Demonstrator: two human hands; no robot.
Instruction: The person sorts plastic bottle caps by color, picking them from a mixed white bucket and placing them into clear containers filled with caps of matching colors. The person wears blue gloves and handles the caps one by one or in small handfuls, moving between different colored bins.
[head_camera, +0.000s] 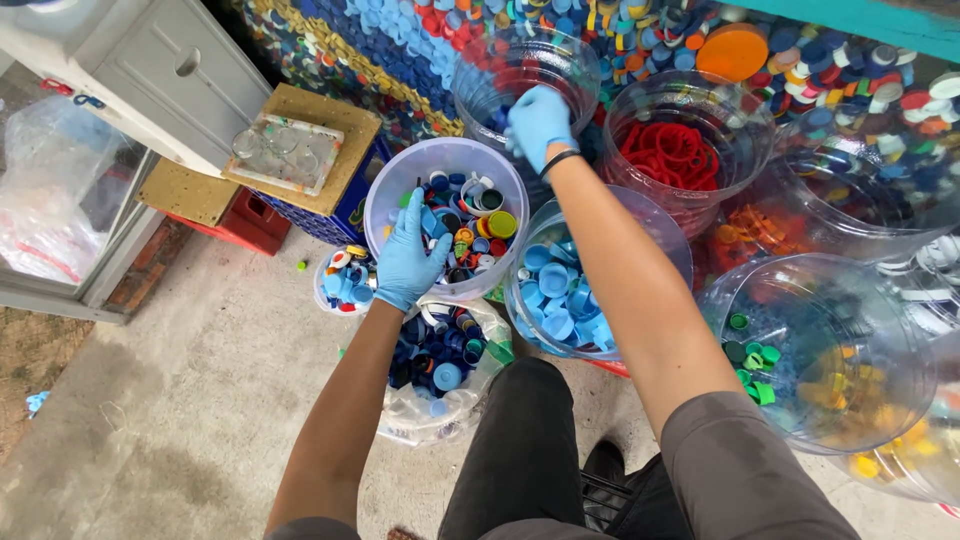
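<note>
gloved hands among tubs of bottle caps

the person wears blue gloves on both hands and looks down from above onto a cluster of clear plastic containers. the left hand (408, 255) reaches into the bucket of mixed caps (385, 190), a pale round tub of caps in blue, red, yellow, green and white. its fingers are curled down among the caps near the tub's front rim; whether they pinch a cap i cannot tell.

the right hand (538, 125) is stretched farther out, over the rim of the far clear jar (500, 60), which holds some dark blue and red pieces at its bottom. the fingers are drawn loosely together, pointing down; anything held between them is hidden. a black band sits on that wrist.

between the forearms stands the jar of light blue caps (530, 235), just beside the mixed bucket. right of it, the jar of red rings (640, 110) and, nearer the knee, the jar of green caps (725, 290) with only a few caps on its floor. below the left hand lies a plastic bag of dark blue caps (440, 400) on the concrete floor (180, 400), and a small dish of caps (325, 265) sits just left of the bucket. behind everything is a wall covered in caps (400, 40). a wooden slab with a clear tray rests on a blue crate (350, 205) to the left.
</note>
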